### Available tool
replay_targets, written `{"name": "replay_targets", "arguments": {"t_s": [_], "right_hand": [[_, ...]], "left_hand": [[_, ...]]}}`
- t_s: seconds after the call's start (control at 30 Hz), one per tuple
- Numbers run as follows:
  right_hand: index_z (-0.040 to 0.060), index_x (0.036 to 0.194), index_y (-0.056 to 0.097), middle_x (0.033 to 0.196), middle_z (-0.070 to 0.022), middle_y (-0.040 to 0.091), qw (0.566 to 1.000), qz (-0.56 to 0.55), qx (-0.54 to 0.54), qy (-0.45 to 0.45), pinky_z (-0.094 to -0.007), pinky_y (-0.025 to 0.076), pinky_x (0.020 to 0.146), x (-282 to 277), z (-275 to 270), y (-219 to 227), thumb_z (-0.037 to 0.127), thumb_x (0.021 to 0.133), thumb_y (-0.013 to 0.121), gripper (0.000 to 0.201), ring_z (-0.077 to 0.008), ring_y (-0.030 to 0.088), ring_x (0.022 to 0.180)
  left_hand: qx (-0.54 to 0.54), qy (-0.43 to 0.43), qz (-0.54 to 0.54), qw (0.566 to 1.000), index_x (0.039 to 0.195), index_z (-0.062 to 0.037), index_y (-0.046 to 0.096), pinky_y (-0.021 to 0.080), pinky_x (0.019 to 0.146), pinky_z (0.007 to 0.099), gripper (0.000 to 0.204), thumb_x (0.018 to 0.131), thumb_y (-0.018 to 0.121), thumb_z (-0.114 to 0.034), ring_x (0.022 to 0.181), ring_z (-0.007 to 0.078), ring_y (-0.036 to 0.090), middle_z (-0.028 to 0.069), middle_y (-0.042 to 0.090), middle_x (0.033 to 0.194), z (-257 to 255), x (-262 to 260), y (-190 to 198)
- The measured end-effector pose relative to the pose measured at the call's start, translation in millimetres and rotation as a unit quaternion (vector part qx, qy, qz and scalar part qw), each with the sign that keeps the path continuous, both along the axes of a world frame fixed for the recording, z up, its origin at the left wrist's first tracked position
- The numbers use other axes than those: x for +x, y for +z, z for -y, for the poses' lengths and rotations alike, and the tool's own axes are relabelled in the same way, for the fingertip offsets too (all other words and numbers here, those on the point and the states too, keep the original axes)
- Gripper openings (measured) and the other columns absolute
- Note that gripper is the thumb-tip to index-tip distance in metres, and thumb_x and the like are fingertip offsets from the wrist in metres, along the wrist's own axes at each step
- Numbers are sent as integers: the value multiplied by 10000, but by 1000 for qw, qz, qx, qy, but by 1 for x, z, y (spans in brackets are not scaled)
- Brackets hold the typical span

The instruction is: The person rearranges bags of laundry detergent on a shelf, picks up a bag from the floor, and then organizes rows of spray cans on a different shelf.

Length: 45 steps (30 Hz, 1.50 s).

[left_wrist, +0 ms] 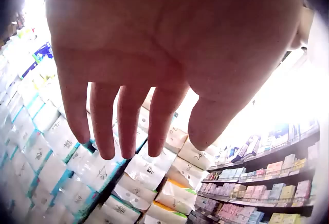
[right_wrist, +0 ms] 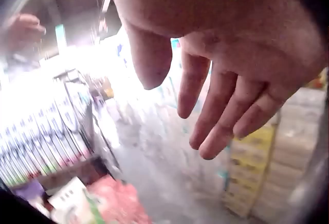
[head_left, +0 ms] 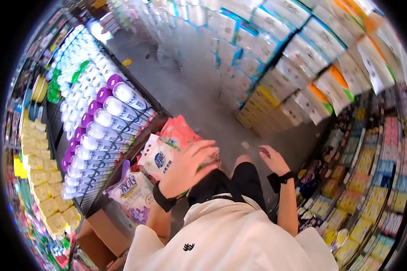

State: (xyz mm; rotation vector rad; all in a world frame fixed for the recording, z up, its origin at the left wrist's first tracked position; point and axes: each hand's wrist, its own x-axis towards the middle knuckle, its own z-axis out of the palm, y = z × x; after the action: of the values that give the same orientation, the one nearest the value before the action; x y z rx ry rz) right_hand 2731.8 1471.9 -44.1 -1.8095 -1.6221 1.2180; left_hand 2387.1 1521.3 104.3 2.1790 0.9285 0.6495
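My left hand [head_left: 189, 168] is raised in front of me, over a white bag with a blue logo [head_left: 157, 158] and a pink bag [head_left: 180, 131] in the head view. Its fingers are spread and nearly straight, and in the left wrist view the bare palm [left_wrist: 154, 49] shows nothing held. Out to the other side, my right hand [head_left: 275, 161] hangs above the aisle floor, fingers relaxed. The right wrist view also shows that hand [right_wrist: 221, 49] holding nothing, its fingers loosely bent.
A wire rack of white bottles with purple caps [head_left: 122, 95] stands at left, beside a purple-and-white bag [head_left: 130, 192] and an open cardboard box [head_left: 105, 232]. Stacked white packs [head_left: 303, 52] rise ahead. Shelves of small boxes [head_left: 362, 180] line the right. Grey floor [head_left: 194, 97] runs between.
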Motion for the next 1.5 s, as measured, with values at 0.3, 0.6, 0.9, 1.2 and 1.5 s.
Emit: {"name": "replay_targets", "arguments": {"t_s": [0.3,0.6,0.9,1.2,1.5], "right_hand": [[3,1214,538,1000,-157,643,971,-82,24,221,-348,482,846,-51,-157,20,200,925,580,352,-259,628,963],[46,1135,573,1083,-154,612,882,-26,191,429,-444,454,844,-4,-276,12,208,851,552,328,-357,566,1010],[46,1166,547,1059,-170,610,826,-62,189,527,-457,449,830,-21,-334,-6,264,857,589,380,-367,573,996],[54,1162,547,1042,-182,623,826,-44,133,546,-448,479,781,-81,-405,7,151,819,625,365,-384,596,939],[36,1172,551,1037,-187,636,797,-119,119,580,-422,493,785,-196,-502,9,145,824,632,373,-370,609,934]], "left_hand": [[-82,43,33,995,1248,-72,549,423,990,381,418,848,662,-113,1180,294,515,114,524,1295,-55,45,-13],[-8,68,90,994,1224,-70,537,443,948,392,429,826,688,-126,1102,339,537,162,548,1205,-157,155,-6],[-57,192,64,978,1236,-77,539,449,940,400,432,828,678,-103,1093,314,547,146,565,1210,-167,168,-13],[-61,285,79,953,1228,-53,552,447,959,391,441,812,692,-102,1127,304,545,128,563,1237,-202,134,-11],[-3,361,47,931,1209,-47,557,439,941,403,410,829,677,-146,1117,315,538,122,565,1228,-280,31,-9]]}}
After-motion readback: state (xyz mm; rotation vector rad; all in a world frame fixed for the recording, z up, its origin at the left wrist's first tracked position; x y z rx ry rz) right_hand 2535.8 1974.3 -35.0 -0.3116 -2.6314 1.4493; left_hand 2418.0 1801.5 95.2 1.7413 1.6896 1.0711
